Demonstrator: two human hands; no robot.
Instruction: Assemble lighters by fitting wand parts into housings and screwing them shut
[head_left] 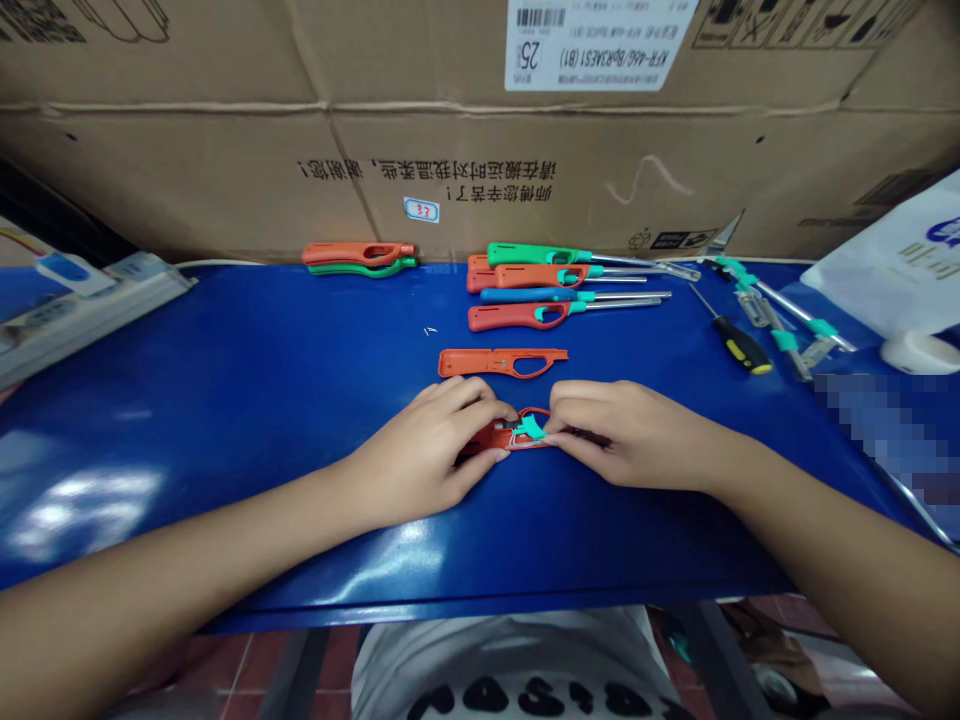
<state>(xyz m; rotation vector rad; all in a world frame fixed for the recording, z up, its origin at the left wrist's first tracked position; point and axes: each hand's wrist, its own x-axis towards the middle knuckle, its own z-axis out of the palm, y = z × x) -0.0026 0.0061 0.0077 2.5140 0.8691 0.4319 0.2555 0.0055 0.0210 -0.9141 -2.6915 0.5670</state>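
Note:
Low over the front of the blue table, an orange lighter casing half point(495, 438) lies between my two hands, its inside facing up. My left hand point(442, 445) is closed around its left end, thumb below and fingers above. Inside the casing sits a teal trigger piece point(533, 428) with thin white wires beside it. My right hand point(611, 432) pinches at the right end, thumb and forefinger touching near the trigger piece; part of the casing is hidden under these fingers. Just beyond my hands rests another orange casing half point(469, 363), hollow side up.
Several assembled long-nosed lighters point(517, 317) lie behind, beside stacked orange and green casings point(352, 255). At right are a screwdriver point(739, 345), metal tubes with teal parts point(795, 310) and a white bag point(892, 265). A power strip point(97, 305) stands left; a cardboard box point(225, 190) walls the back.

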